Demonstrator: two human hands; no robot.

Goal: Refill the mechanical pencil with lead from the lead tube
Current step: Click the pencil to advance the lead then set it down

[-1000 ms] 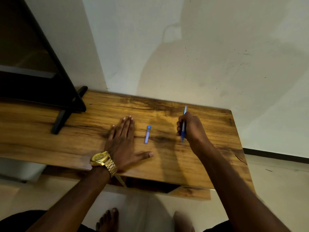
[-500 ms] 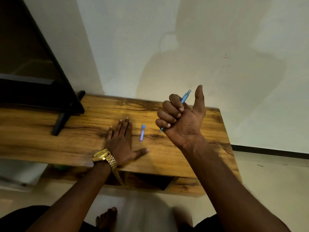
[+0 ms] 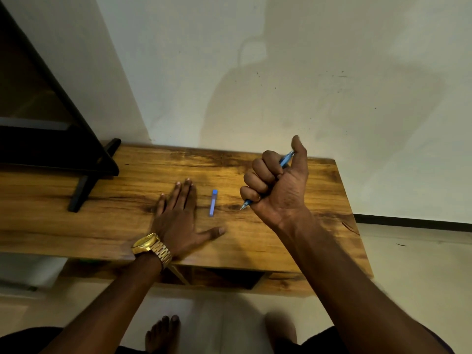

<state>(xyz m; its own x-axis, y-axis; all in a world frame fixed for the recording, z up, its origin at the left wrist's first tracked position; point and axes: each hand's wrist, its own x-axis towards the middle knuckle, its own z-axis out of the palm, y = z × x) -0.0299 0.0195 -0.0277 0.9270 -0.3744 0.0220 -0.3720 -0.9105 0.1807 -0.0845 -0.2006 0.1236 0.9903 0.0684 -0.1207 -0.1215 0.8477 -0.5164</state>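
Note:
My right hand [image 3: 277,185] is raised above the wooden table [image 3: 293,241] and closed in a fist around the blue mechanical pencil [image 3: 285,159]. The pencil's tip pokes out below the little finger and its top end rests against my thumb. A small blue lead tube [image 3: 212,202] lies flat on the table, between my two hands. My left hand [image 3: 178,218] rests palm down on the wood just left of the tube, fingers spread, not touching it. A gold watch sits on that wrist.
A black TV stand foot [image 3: 84,186] and a dark screen [image 3: 38,111] occupy the table's left part. A white wall rises right behind the table. The table's right edge lies close to my right hand. Bare feet show on the floor below.
My right hand lifted the pencil off the table and turned it up into a fist, with the thumb now pressed at the pencil's top end. My left hand and the lead tube stayed put.

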